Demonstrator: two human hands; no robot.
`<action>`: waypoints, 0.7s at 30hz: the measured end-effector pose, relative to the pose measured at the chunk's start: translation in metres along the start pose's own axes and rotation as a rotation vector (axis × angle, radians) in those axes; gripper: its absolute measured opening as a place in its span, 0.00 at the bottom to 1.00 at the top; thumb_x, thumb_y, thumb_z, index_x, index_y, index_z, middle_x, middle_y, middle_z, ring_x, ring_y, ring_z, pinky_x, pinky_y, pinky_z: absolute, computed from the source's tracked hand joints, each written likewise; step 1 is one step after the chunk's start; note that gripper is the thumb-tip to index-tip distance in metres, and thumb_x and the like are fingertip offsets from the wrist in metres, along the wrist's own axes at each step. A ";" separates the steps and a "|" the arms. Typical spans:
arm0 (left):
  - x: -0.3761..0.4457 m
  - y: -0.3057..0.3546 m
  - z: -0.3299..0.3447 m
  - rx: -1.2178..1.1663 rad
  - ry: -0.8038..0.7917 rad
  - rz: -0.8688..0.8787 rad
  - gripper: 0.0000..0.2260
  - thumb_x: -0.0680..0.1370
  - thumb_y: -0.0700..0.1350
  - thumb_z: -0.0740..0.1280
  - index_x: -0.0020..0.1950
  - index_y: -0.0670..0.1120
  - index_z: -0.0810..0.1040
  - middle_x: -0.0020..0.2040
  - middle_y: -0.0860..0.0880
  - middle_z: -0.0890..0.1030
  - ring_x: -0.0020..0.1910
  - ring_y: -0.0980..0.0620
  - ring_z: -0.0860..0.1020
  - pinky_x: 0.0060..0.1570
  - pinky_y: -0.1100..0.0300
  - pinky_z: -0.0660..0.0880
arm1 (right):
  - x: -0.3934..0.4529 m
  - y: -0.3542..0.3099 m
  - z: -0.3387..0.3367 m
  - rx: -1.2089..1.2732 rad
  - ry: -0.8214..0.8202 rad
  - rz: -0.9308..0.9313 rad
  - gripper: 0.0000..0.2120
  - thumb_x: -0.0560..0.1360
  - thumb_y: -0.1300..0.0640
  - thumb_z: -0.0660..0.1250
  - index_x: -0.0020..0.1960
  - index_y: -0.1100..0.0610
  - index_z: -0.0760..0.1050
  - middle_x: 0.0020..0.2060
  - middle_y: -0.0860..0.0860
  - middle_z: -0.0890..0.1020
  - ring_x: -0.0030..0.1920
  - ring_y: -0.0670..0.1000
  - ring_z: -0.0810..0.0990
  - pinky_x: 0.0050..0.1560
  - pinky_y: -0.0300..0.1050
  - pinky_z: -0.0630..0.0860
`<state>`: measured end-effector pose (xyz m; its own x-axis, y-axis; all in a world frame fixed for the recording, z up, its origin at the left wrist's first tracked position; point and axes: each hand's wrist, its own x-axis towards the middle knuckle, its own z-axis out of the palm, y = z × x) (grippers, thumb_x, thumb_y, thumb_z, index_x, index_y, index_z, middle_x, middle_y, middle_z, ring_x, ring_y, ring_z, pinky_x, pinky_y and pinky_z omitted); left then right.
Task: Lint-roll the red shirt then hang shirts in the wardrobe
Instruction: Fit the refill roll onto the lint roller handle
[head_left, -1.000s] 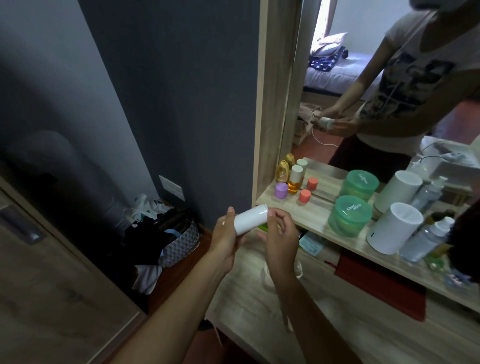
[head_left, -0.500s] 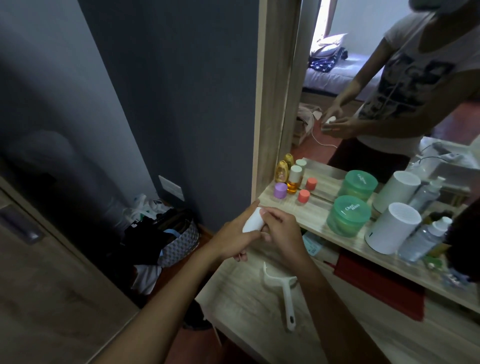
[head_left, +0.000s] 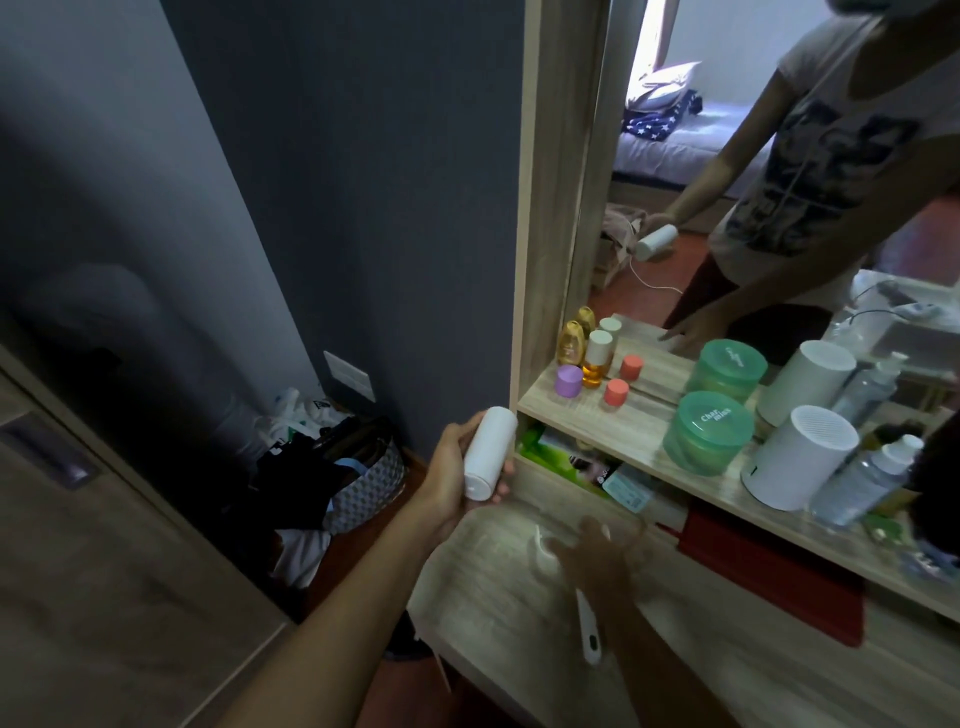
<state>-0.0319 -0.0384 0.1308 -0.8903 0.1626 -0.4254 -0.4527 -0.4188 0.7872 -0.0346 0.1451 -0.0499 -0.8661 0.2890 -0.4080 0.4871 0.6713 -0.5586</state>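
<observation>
Two green tubs (head_left: 707, 439) (head_left: 727, 370), two hands (head_left: 457, 470) (head_left: 597, 558)

Desk (head_left: 493, 597) front left corner lies bare; handle (head_left: 589, 631) lies mid-desk. Shelf (head_left: 644, 441) right end crowded with jars (head_left: 707, 439) and bottles (head_left: 862, 478); left edge open.

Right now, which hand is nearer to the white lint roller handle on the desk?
The right hand: it hovers directly over the handle. The left hand is up-left, holding the white roll.
</observation>
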 end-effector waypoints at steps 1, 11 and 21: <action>0.001 -0.004 -0.001 -0.024 0.018 -0.004 0.15 0.79 0.53 0.53 0.58 0.50 0.76 0.33 0.40 0.76 0.24 0.48 0.74 0.23 0.64 0.68 | 0.005 0.016 0.015 -0.044 -0.036 -0.018 0.32 0.62 0.35 0.71 0.62 0.44 0.71 0.66 0.56 0.71 0.63 0.60 0.72 0.61 0.50 0.72; 0.011 -0.018 -0.016 -0.069 0.127 -0.034 0.19 0.81 0.59 0.51 0.60 0.51 0.76 0.35 0.44 0.79 0.27 0.51 0.76 0.25 0.64 0.66 | -0.042 0.012 -0.017 0.077 0.016 -0.302 0.05 0.74 0.57 0.63 0.41 0.49 0.69 0.40 0.50 0.76 0.44 0.56 0.77 0.37 0.43 0.66; 0.011 -0.013 -0.010 -0.069 0.125 0.047 0.23 0.79 0.63 0.53 0.59 0.48 0.76 0.34 0.45 0.79 0.28 0.52 0.78 0.26 0.62 0.75 | -0.100 -0.066 -0.076 0.017 0.062 -0.655 0.31 0.60 0.31 0.72 0.53 0.48 0.66 0.49 0.43 0.67 0.45 0.43 0.72 0.40 0.40 0.72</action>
<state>-0.0352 -0.0407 0.1116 -0.8952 0.0310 -0.4446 -0.4025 -0.4844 0.7768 0.0114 0.1236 0.0826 -0.9886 -0.1370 0.0624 -0.1420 0.7110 -0.6887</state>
